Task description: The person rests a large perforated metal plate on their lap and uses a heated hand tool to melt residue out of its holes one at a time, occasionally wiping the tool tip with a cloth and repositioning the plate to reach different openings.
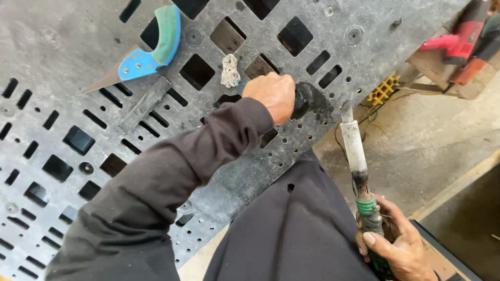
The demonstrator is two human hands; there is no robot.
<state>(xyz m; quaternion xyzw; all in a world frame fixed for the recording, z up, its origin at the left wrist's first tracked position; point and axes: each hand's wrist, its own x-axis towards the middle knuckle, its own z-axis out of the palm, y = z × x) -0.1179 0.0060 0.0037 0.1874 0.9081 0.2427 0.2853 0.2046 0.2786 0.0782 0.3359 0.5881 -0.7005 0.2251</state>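
My left hand (273,94) is closed around a small dark tool (300,103) and presses it on a blackened patch (317,100) near the edge of a grey plastic pallet (62,73) with square and slotted holes. My right hand (398,247) grips the green-wrapped handle of a long heating iron (354,148) with a whitish shaft. Its tip points up at the pallet's edge, just right of the dark patch.
A blue and green scraper knife (143,54) and a grey plastic strip (145,104) lie on the pallet, with a crumpled rag (229,70) near my left hand. Red power tools (461,39) and a yellow object (384,88) sit on the concrete floor to the right.
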